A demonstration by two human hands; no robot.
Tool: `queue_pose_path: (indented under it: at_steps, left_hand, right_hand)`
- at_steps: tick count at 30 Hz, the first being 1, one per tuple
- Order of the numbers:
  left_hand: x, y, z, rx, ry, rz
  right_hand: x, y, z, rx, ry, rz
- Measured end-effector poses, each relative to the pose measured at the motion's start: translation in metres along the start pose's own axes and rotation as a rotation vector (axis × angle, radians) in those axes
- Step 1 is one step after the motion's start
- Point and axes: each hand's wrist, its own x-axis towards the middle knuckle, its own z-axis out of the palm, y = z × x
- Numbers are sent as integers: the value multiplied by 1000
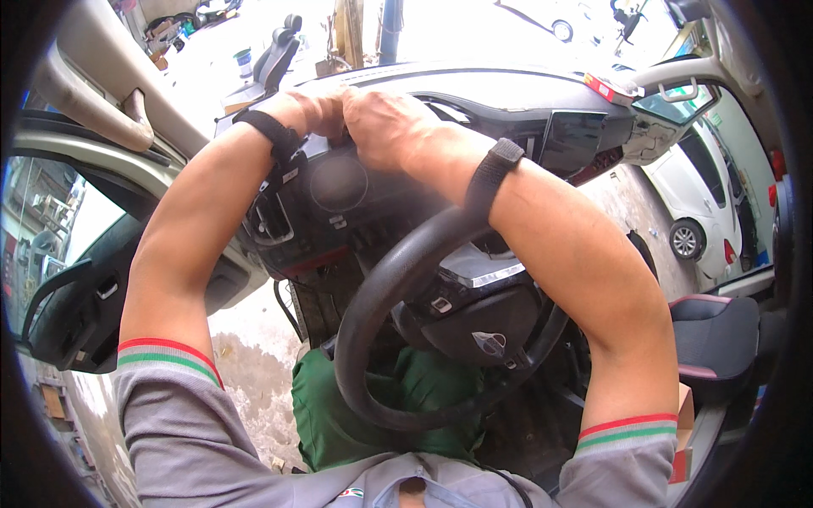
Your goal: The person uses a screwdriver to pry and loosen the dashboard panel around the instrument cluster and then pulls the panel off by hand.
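Both my hands meet over the top left of the black dashboard [500, 125], close to the base of the windscreen. My left hand [322, 112] is closed, its fingertips hidden by the right hand. My right hand [385, 127] has its fingers curled and pressed against the left. Whatever lies between them, if anything, is out of sight. Just below the hands is a round dark speaker-like panel [339, 184] on the dashboard. The steering wheel [360, 339] tilts beneath my right forearm, its rim passing close under the wrist strap [493, 176].
A dark screen [572, 135] stands at the dashboard's middle, with a red and white box [611, 88] on top. The driver's door [93, 288] hangs open at left. A passenger seat [711, 343] is at right. Outside are a white car [699, 190] and a loose seat [275, 59].
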Motion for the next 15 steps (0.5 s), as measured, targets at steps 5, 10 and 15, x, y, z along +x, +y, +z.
queue_pose_path:
  at_steps: [5, 10, 15]
  left_hand:
    - [4, 2, -1, 2, -2, 8]
    - [1, 5, 1, 28, 4, 1]
    - [-6, 2, 5, 49, 20, -18]
  right_hand:
    - [0, 1, -1, 61, -1, 30]
    - [5, 4, 5, -46, 105, -14]
    - [4, 0, 1, 19, 26, 20]
